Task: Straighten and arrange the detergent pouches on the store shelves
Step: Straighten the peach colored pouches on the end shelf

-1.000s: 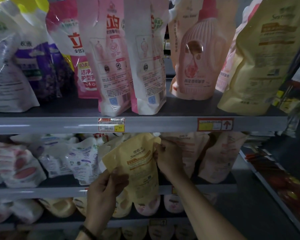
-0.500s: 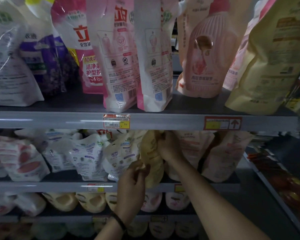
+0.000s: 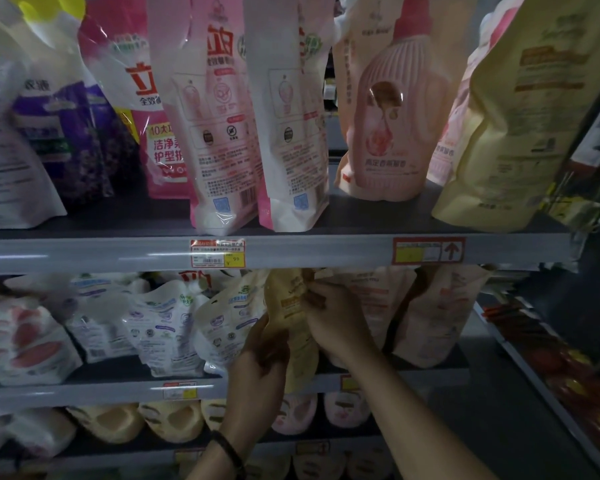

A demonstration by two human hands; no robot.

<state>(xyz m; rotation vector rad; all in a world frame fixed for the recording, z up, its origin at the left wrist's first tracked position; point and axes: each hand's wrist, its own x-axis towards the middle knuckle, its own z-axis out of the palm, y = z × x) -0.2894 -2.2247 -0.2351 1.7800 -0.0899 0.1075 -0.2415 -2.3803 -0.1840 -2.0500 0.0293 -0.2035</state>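
1. The yellow pouch was gripped low by the left hand and high by the right hand.
2. It was held at the middle shelf front, beside white pouches.
3. It was judged soft, sloshy and slick — best taken by top seam and base.

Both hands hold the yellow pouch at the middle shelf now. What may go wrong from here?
1. Pushed in, the yellow pouch may topple the leaning white pouch beside it.
2. The pink-and-white pouch above stands at the upper shelf edge; a bump from below might drop it.
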